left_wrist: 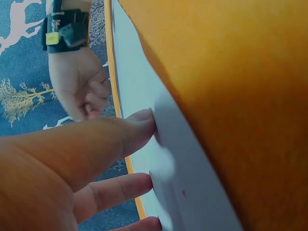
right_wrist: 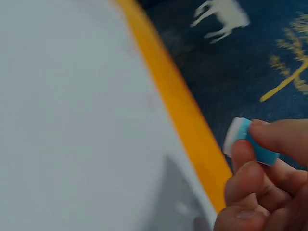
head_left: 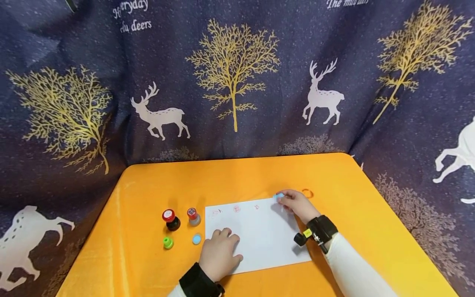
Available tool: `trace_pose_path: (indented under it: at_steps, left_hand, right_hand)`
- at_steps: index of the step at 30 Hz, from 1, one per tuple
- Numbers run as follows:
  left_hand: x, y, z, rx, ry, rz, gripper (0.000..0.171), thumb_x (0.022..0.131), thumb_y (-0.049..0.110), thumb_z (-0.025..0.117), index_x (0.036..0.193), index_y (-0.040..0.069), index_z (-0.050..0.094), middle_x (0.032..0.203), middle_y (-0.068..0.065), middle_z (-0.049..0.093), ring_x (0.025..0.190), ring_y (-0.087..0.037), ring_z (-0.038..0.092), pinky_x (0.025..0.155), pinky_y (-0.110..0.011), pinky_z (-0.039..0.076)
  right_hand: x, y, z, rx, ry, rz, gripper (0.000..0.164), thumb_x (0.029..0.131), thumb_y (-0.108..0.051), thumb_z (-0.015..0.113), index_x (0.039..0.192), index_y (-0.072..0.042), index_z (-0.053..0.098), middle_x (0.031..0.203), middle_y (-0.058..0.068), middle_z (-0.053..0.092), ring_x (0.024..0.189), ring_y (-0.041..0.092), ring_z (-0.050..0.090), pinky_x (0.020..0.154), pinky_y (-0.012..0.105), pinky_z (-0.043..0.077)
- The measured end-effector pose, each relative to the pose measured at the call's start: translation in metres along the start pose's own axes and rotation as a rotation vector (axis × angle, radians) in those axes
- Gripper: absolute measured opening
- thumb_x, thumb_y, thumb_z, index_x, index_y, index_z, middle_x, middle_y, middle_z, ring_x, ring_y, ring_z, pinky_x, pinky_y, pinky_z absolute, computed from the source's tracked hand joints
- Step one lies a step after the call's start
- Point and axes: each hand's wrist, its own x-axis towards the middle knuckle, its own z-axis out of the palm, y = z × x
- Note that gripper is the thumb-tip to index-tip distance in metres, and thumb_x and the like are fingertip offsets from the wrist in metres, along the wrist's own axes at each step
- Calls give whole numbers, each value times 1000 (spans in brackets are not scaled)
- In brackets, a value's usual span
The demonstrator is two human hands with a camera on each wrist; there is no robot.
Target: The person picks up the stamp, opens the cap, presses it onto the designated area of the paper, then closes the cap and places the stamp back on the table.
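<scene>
A white sheet of paper [head_left: 259,239] lies on the orange table, with several small red stamp prints along its far edge. My left hand [head_left: 219,255] rests on the sheet's near left part, fingers spread; in the left wrist view its thumb [left_wrist: 139,120] touches the paper. Over the sheet's far right corner, my right hand [head_left: 298,205] pinches a small light-blue stamp [head_left: 278,196] between thumb and fingers. The right wrist view shows that stamp [right_wrist: 260,144] tilted, its whitish end pointing away from the fingers and apart from the paper.
Left of the sheet stand a red-and-black stamp [head_left: 170,219] and a red-and-grey stamp [head_left: 193,217]. Nearer lie a green stamp-like piece [head_left: 168,242] and a round blue cap [head_left: 196,239]. An orange ring [head_left: 307,193] lies beyond my right hand. A patterned dark curtain [head_left: 237,82] hangs behind the table.
</scene>
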Motion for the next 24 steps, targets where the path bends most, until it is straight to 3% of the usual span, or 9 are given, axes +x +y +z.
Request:
trace_pose_path:
  at_steps: [6,12,19,24]
  left_hand:
    - [1,1,0,4,-12,-11,53,76,53,81,116,19,71,120,-9,61,96,-29,53,78,-54,54]
    - [0,1,1,5,-6,-6,51,77,53,80,114,19,71,119,-8,62,97,-28,54,76,-52,54]
    - [-5,-3,-5,-78,6,-10,46,82,47,79,114,16,71,114,-5,64,96,-23,59,83,-47,54]
    - [-14,-22,-14,-96,102,-21,31,86,37,76,109,16,73,106,0,68,93,-19,64,82,-43,55]
  right_hand:
    - [-15,-13,14,300,9,-75,30,101,-23,59,119,1,57,89,5,61,66,12,47,59,23,39]
    - [-29,-36,18,521,13,-108,22,102,-31,57,100,-9,62,77,-1,59,61,7,47,53,18,39]
    - [-42,-52,16,595,-32,-198,33,104,-39,49,93,-11,62,67,-2,51,55,9,40,53,27,22]
    - [-43,-54,17,601,-52,-206,32,105,-38,48,90,-12,59,67,-3,49,55,9,40,54,26,24]
